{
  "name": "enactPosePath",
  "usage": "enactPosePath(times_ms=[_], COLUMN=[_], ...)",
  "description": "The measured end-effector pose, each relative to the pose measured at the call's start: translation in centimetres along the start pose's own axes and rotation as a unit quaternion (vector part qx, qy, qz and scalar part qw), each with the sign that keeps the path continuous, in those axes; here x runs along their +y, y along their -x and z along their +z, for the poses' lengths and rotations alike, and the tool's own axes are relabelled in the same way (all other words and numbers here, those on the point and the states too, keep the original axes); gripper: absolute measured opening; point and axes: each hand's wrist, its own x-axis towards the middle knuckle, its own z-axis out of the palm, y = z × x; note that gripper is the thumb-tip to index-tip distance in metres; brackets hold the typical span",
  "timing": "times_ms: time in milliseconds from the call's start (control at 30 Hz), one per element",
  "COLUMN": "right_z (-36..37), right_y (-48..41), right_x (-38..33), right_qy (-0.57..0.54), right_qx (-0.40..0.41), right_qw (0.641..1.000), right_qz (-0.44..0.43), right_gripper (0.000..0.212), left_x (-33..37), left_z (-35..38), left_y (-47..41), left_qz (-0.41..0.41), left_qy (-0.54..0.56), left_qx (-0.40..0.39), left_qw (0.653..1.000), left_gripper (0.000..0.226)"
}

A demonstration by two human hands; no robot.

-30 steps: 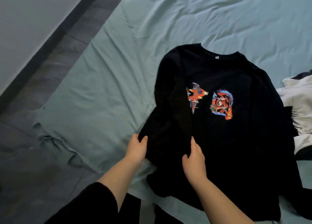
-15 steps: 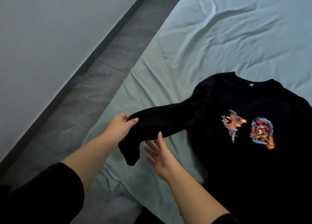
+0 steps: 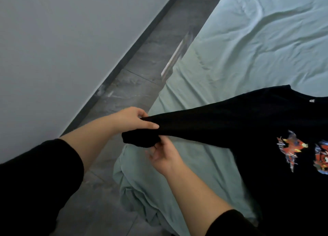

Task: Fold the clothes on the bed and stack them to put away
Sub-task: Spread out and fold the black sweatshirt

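Black long-sleeve shirt (image 3: 262, 129) with a red and blue print (image 3: 291, 148) on the chest is lying on the bed, on top of a wrinkly pale green sheet (image 3: 248, 45). Most of the body sits at the right edge of the shot and runs out of frame, so you can't see the whole thing. There's a little white tag (image 3: 187, 100) at the neckline.

One sleeve (image 3: 186, 127) is pulled out to the left, lifted off the sheet and stretched fairly straight toward the edge of the bed. The left hand (image 3: 131, 119) is pinching the sleeve near the cuff, thumb on top and fingers curled around the fabric. The right hand (image 3: 163, 155) comes in from below, palm up, fingertips touching the underside of the cuff (image 3: 140, 139), which is bunched up and hangs a bit past the left hand. It looks like it's gripping the cuff loosely, but honestly the fabric hides the fingertips so I can't tell how firm the hold is.

Both forearms are bare with dark sleeves pushed up toward the elbows. To the left of the bed there's a strip of grey floor (image 3: 138, 72) and then a plain light wall (image 3: 62, 40) with a dark baseboard. The sheet corner droops off the mattress near the bottom.
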Motion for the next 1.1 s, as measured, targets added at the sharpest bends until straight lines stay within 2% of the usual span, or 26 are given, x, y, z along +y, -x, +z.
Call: enactPosePath(times_ms=[100, 167, 233, 333, 500, 600, 667, 700, 733, 767, 800, 867, 900, 933, 967, 1000, 1067, 1100], right_z=[-0.4, -1.1, -1.2, -0.5, 0.9, 0.9, 0.3, -0.2, -1.0, -2.2, -3.7, -6.3, -7.5, -8.6, -9.7, -10.9, -12.6, -13.3], right_y=[-0.2, -0.3, -0.3, -0.5, -2.0, -3.8, -4.4, -4.4, -4.2, -4.0, -3.8, -2.7, -2.4, -2.2, -2.2, -2.3, -2.5, -2.7], right_x=[0.0, 0.2, 0.8, 2.5, 4.9, 6.1, 6.6, 6.8, 6.8, 6.7, 6.3, 4.3, 2.8, 1.2, -0.3, -1.4, -1.8, -1.5], right_qy=[-0.021, -0.004, 0.042, 0.09, 0.125, 0.164, 0.234, 0.291, 0.382, 0.497, 0.596, 0.649, 0.66, 0.684, 0.727, 0.781, 0.876, 0.899], right_qx=[-0.003, -0.006, 0.002, 0.005, 0.02, 0.039, 0.047, 0.055, 0.069, 0.091, 0.114, 0.141, 0.157, 0.184, 0.222, 0.245, 0.204, 0.156], right_qw=[1.0, 1.0, 0.999, 0.996, 0.99, 0.982, 0.965, 0.948, 0.917, 0.862, 0.789, 0.665, 0.61, 0.553, 0.501, 0.462, 0.39, 0.373], right_qz=[0.007, 0.011, 0.013, 0.018, 0.053, 0.083, 0.113, 0.119, 0.095, 0.02, -0.098, -0.34, -0.41, -0.439, -0.413, -0.342, -0.198, -0.17], right_gripper=[0.016, 0.016, 0.022, 0.034, 0.03, 0.035, 0.031, 0.027, 0.024, 0.021, 0.018, 0.016, 0.027, 0.041, 0.055, 0.066, 0.074, 0.075], left_x=[-2.0, -4.0, -6.0, -8.2, -9.5, -10.1, -10.6, -10.9, -11.0, -10.8, -10.4, -9.1, -8.7, -8.7, -9.0, -9.6, -10.5, -10.5], left_z=[-1.6, -2.3, -2.7, -2.4, -1.6, -1.1, -0.1, 0.8, 2.1, 3.7, 5.6, 9.8, 11.8, 13.4, 14.6, 15.3, 15.9, 16.1], left_y=[-1.0, -1.6, -1.8, -1.8, -2.3, -3.4, -4.1, -4.5, -4.7, -4.7, -4.6, -4.2, -4.0, -3.7, -3.4, -3.1, -2.4, -2.0], left_qz=[-0.019, -0.026, -0.021, 0.021, 0.069, 0.03, -0.008, -0.033, -0.061, -0.083, -0.088, -0.024, 0.022, 0.051, 0.053, 0.029, -0.048, -0.083], left_qy=[-0.148, -0.169, -0.114, -0.044, -0.158, -0.242, -0.283, -0.294, -0.288, -0.267, -0.247, -0.237, -0.25, -0.271, -0.287, -0.292, -0.277, -0.269], left_qx=[-0.087, -0.097, -0.052, 0.06, 0.124, 0.151, 0.153, 0.145, 0.14, 0.148, 0.166, 0.194, 0.18, 0.144, 0.097, 0.051, 0.005, 0.003], left_qw=[0.985, 0.981, 0.992, 0.997, 0.977, 0.958, 0.947, 0.944, 0.945, 0.949, 0.951, 0.952, 0.951, 0.951, 0.952, 0.955, 0.96, 0.96], left_gripper=[0.035, 0.034, 0.033, 0.036, 0.027, 0.025, 0.024, 0.032, 0.045, 0.057, 0.066, 0.073, 0.074, 0.074, 0.074, 0.075, 0.08, 0.081])
